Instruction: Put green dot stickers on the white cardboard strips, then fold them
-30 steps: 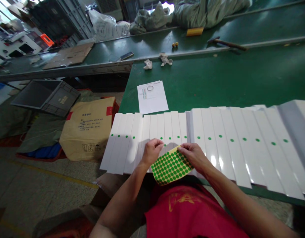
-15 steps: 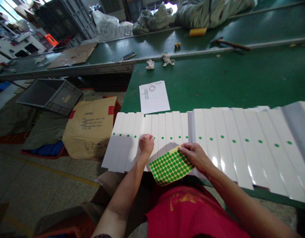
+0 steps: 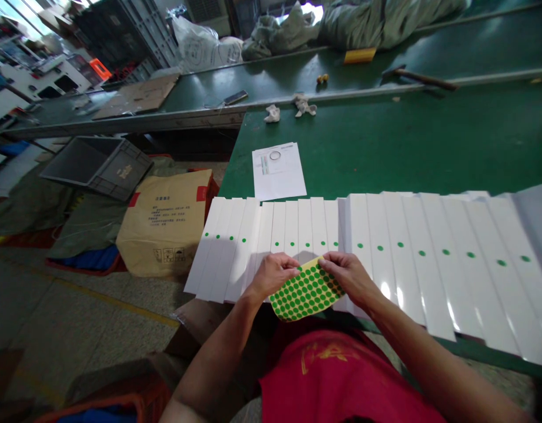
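Note:
My right hand (image 3: 344, 271) pinches the top right corner of a yellow-backed sheet of round green stickers (image 3: 304, 294), held tilted over the near edge of the table. At the sheet's upper left edge is my left hand (image 3: 275, 273), thumb and index finger pinched together against it. Whether a loose sticker is between those fingertips I cannot make out. Under and around both hands lies a row of long white boxes (image 3: 377, 276), side by side and overlapping in places. Most carry one green dot (image 3: 360, 245) near mid-length.
Printed papers (image 3: 280, 176) lie behind the boxes on the green table (image 3: 385, 141). Farther back are crumpled white scraps (image 3: 304, 106), a hammer (image 3: 421, 77) and a phone (image 3: 236, 97). On the left stand a brown carton (image 3: 165, 223) and a grey crate (image 3: 103, 167).
My left hand has moved from a white box toward me and right, onto the sticker sheet's edge. The right hand keeps its hold. The view has shifted slightly.

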